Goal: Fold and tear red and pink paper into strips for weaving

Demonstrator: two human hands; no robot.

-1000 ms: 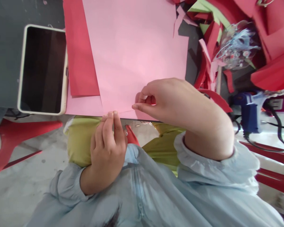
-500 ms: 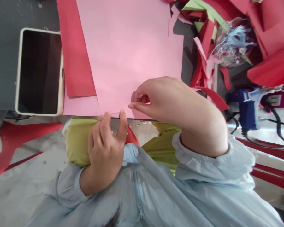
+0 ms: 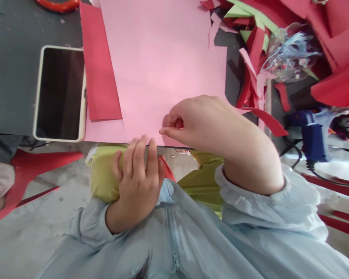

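A large pink paper sheet (image 3: 151,62) lies flat on the dark table, its near end at the table's edge. My left hand (image 3: 139,182) is at that edge, fingers stretched out, their tips by the near end of the sheet. Over the lower right part of the sheet, my right hand (image 3: 197,116) is closed, with its fingers curled and a fingertip pointing left. Whatever it pinches, if anything, is hidden. A red paper piece (image 3: 101,69) lies along the left side of the pink sheet.
A phone (image 3: 60,93) lies left of the paper, with a red-handled object (image 3: 59,5) farther back. Red, pink and green paper scraps (image 3: 254,42) crowd the right, beside a clear packet with a blue tassel (image 3: 298,46). A blue glue gun (image 3: 315,135) with a cable is at far right.
My left hand has shifted right and its fingers have straightened and moved closer together. My right hand keeps nearly the same place and pose. The view has turned slightly left.
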